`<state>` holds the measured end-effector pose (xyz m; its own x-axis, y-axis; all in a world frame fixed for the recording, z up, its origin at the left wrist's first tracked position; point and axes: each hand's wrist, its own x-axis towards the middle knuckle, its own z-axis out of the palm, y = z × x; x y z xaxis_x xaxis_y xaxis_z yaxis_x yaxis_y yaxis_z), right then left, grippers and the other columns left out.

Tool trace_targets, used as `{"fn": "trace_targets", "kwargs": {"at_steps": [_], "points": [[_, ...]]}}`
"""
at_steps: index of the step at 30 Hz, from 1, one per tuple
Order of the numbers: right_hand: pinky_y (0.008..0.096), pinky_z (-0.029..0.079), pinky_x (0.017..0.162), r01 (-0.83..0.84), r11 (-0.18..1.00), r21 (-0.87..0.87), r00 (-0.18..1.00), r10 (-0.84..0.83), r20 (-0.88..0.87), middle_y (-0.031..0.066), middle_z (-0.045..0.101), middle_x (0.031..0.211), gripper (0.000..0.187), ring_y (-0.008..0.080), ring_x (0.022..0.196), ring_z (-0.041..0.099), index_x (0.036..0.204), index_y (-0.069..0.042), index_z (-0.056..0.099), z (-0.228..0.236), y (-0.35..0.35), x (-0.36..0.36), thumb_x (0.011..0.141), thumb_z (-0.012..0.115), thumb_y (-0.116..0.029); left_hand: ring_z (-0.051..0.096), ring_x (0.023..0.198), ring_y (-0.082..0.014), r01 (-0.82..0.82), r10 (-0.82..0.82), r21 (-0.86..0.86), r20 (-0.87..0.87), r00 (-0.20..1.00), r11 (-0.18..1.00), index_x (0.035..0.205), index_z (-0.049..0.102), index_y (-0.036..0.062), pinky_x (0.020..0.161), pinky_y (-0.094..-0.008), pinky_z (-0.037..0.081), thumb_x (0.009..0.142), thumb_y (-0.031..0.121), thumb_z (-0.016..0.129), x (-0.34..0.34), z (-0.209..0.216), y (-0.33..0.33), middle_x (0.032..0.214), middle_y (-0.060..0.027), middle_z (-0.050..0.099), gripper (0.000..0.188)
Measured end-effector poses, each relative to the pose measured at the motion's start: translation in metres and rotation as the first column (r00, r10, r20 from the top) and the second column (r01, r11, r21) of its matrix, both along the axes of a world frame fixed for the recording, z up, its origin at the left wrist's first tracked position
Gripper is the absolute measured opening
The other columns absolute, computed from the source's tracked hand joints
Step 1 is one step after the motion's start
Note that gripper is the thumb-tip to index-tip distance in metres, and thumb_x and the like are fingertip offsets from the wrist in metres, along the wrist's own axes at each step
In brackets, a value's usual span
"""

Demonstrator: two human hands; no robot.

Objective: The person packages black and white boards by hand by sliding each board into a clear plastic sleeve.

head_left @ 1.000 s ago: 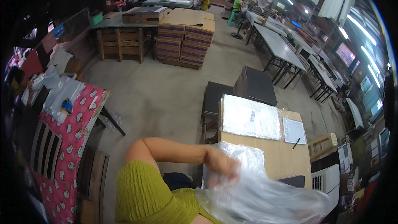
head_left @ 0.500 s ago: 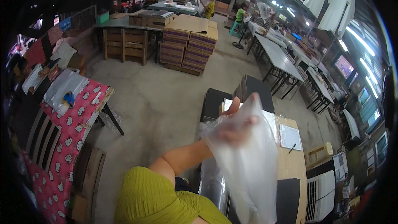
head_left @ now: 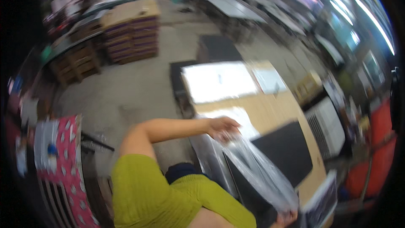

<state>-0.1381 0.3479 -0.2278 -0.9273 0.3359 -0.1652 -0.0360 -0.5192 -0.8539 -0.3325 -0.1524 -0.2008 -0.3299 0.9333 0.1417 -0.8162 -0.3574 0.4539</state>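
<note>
My left hand point(head_left: 223, 129) is closed on one end of a clear plastic bag point(head_left: 263, 171), gathered into a long strip. The bag slants down to the right, where my right hand point(head_left: 287, 218) grips its other end at the lower edge of the picture. Beneath it, black boards point(head_left: 289, 150) lie on a pale wooden table point(head_left: 270, 105). White sheets point(head_left: 234, 120) lie just beyond my left hand, and a larger white stack point(head_left: 219, 81) rests farther back. Shiny clear plastic point(head_left: 209, 154) covers the table's left side. Motion blurs the picture.
Black stacked blocks point(head_left: 217, 50) stand behind the table. A white paper point(head_left: 270, 80) lies at its far right, near a white louvred unit point(head_left: 327, 126). To the left are a pink-covered table point(head_left: 69, 156) and piled cartons point(head_left: 133, 33). Long tables point(head_left: 230, 6) run along the back.
My view has turned down and right. The bag, previously draped over my raised left hand, is now lower and stretched between both hands. My right hand has come into sight.
</note>
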Motion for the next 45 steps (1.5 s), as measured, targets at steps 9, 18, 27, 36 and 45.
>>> {"fn": "trace_targets", "kwargs": {"at_steps": [9,18,27,36,45], "points": [[0.0323,0.048,0.074,0.148,0.379,0.914,0.647,-0.736,0.2,0.0107,0.064,0.082,0.046,0.0215,0.075,0.06,0.119,0.002,0.059,-0.058,-0.077,0.072,0.075,0.059,-0.011,0.061,0.084,-0.0363,-0.987,-0.277,-0.141,-0.948,0.155,-0.071,0.122,0.054,-0.0006,0.081,-0.0403,0.049,0.084,0.021,0.061,0.02,-0.101,0.076,0.112,-0.0238,0.047,0.044],[0.0421,0.045,0.09,-0.273,0.243,0.931,0.64,-0.677,0.364,0.026,0.062,0.103,0.043,0.0368,0.1,0.059,0.115,0.003,0.063,-0.029,-0.095,0.091,0.076,0.054,-0.012,0.053,0.104,-0.0432,-0.85,-0.514,-0.495,-0.785,0.346,0.183,0.139,0.042,0.008,0.092,-0.0429,0.045,0.081,0.013,0.051,0.026,-0.005,0.093,0.12,-0.0258,0.043,0.058],[0.0519,0.045,0.095,0.649,0.761,-0.022,0.746,-0.642,-0.175,0.0171,0.061,0.108,0.022,0.0331,0.1,0.058,0.099,-0.003,0.063,0.051,-0.098,0.094,0.079,0.061,-0.013,0.06,0.106,-0.0264,-0.365,0.366,0.051,-0.026,0.93,0.93,0.15,0.017,0.0107,0.09,-0.0345,0.049,0.081,0.007,0.057,0.011,0.074,0.1,0.118,-0.0186,0.059,0.08],[0.0453,0.04,0.104,0.888,-0.278,0.367,0.233,-0.415,-0.88,0.0177,0.044,0.13,0.047,0.0293,0.12,0.047,0.132,-0.001,0.039,0.154,-0.027,0.052,0.092,0.057,-0.018,0.031,0.131,-0.0402,-0.653,0.064,0.513,-0.81,-0.583,0.557,0.134,0.04,0.0012,0.108,-0.0409,0.027,0.065,0.01,0.078,-0.003,0.213,0.115,0.139,-0.0218,0.036,0.08],[0.0416,0.041,0.098,0.579,-0.309,0.755,0.796,0.011,-0.606,0.0163,0.049,0.128,0.094,0.0301,0.113,0.049,0.139,-0.003,0.042,0.29,0.019,-0.045,0.064,0.069,-0.054,0.057,0.1,-0.0337,-0.762,0.218,0.638,-0.764,-0.607,0.114,0.118,0.057,0.001,0.089,-0.0397,0.043,0.074,0.007,0.061,-0.122,0.264,0.177,0.107,-0.0205,0.062,0.044]]}}
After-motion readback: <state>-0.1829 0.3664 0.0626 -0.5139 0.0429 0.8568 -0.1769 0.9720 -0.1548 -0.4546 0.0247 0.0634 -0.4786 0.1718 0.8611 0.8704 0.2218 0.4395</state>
